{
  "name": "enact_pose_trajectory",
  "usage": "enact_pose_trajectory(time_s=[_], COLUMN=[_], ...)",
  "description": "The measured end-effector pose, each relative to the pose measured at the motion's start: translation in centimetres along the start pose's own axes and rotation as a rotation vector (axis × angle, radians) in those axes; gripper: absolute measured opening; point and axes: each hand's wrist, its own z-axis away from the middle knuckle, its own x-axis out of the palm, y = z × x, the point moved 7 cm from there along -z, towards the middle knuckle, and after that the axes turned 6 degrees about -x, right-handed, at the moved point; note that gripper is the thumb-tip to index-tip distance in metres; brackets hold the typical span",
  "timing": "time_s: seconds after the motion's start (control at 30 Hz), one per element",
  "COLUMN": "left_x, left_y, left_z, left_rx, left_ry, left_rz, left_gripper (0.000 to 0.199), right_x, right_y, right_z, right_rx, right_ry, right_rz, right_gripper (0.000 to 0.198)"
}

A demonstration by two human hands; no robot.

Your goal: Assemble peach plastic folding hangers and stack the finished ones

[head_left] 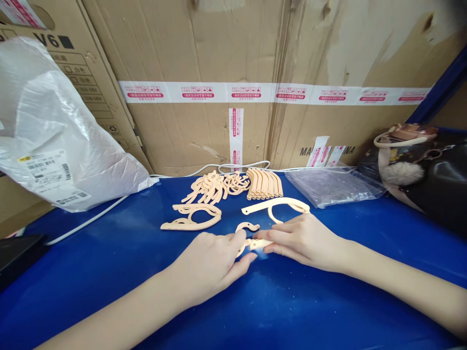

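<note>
Peach plastic folding-hanger parts are between my hands at the middle of the table. My left hand (209, 257) pinches a small curved hook piece (240, 251) against the end of a hanger arm (260, 244). The fingers of my right hand (308, 243) are closed on that arm and hide much of it. Another long arm (275, 202) extends above my right hand, apparently part of the same hanger. A loose-looking curved hook (248, 226) shows just beyond my left fingertips. A folded hanger (197, 225) lies to the left, apart from my hands.
Behind are a pile of small curved parts (211, 185) and a stack of hanger arms (264, 183). A clear plastic bag (335, 187) and a dark bag (438, 175) lie right. A white parcel (54, 126) stands left, by a cable (89, 221). Cardboard boxes (197, 53) wall the back.
</note>
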Motion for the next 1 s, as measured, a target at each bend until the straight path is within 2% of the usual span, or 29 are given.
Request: enact_pose_trajectory(time_s=[0.17,0.53,0.6,0.83,1.0], left_x=[0.4,0.2,0.3,0.1,-0.6], left_y=[0.0,0.0,0.0,0.1,0.8], left_z=[-0.2,-0.2,-0.2,0.3,0.5], left_rx=[-0.052,-0.059,-0.036,0.083,0.168], left_ry=[-0.099,-0.071,-0.033,0.226,0.321], left_rz=[0.03,0.018,-0.018,-0.223,-0.327], left_gripper=[0.034,0.033,0.033,0.041,0.041], right_x=[0.4,-0.2,0.0,0.2,0.2], right_y=[-0.3,-1.3,-1.2,-1.1,-0.9], right_z=[-0.1,-0.5,-0.5,-0.5,-0.3], right_rx=[-0.019,-0.051,-0.045,-0.011,0.039], right_ry=[0.001,0.085,0.07,0.036,0.009], right_rz=[0.038,0.11,0.115,0.072,-0.045], right_gripper=[0.035,0.037,0.037,0.037,0.035])
